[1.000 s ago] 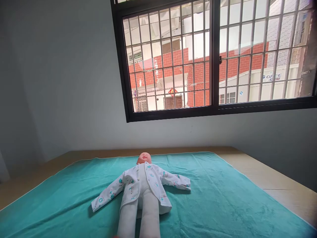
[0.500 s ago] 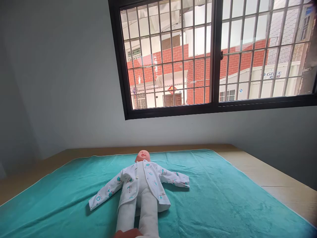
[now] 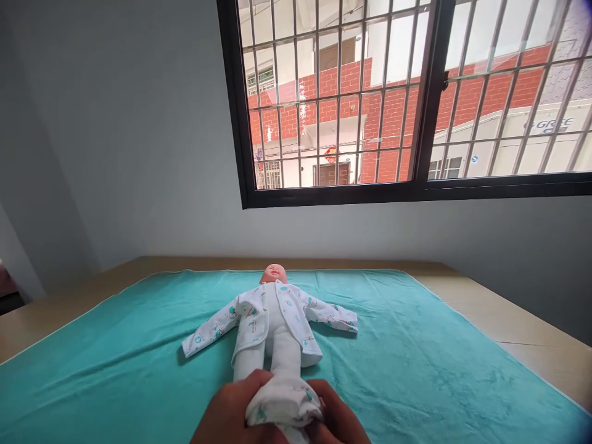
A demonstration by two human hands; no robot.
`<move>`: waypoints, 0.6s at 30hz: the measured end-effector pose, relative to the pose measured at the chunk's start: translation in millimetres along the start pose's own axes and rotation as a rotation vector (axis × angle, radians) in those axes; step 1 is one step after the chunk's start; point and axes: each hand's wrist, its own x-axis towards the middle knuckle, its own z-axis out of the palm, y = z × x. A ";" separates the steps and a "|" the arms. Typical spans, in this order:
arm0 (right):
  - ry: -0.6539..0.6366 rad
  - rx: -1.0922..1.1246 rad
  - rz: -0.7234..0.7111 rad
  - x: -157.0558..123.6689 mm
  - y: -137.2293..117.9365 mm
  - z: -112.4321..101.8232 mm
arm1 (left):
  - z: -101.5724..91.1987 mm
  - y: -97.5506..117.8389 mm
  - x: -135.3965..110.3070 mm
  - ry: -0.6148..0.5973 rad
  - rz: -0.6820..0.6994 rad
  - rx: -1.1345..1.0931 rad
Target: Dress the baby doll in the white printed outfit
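A baby doll lies on its back on a teal blanket, head toward the window. It wears an open white printed jacket with sleeves spread sideways. At the bottom edge, my left hand and my right hand are both closed on a bunched white printed garment. The bundle sits over the doll's white legs, hiding its feet.
The blanket covers a wide wooden platform whose bare edge shows at the right and back. A grey wall and a black-framed barred window stand behind it. A dark object shows at the far left edge.
Both hands have come up into view from the bottom edge, holding the bunched garment at the doll's legs. The view has tilted down and shifted slightly.
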 end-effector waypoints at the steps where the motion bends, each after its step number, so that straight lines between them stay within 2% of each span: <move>1: -0.011 0.045 0.011 2.4 0.2 0.6 | -0.3 2.4 1.6 0.021 -0.005 0.010; 3: -0.013 0.121 0.043 5.7 -2.4 0.8 | -0.8 4.3 3.8 0.023 0.034 0.027; 6: -0.026 0.175 0.111 8.4 -11.2 -2.5 | -2.2 3.1 3.3 -0.050 0.080 0.001; 9: -0.036 0.192 0.190 11.1 -19.6 -11.7 | -8.7 -0.1 -1.9 -0.136 -0.011 -0.086; 12: -0.061 0.287 0.268 14.3 -23.8 -24.4 | -20.1 -7.1 -7.6 -0.262 -0.061 -0.291; 15: -0.155 0.443 0.314 15.9 -24.4 -33.6 | -29.7 -16.1 -11.1 -0.257 -0.116 -0.470; 18: -0.161 0.481 0.357 16.3 -22.6 -34.8 | -36.5 -24.0 -13.9 -0.231 -0.255 -0.439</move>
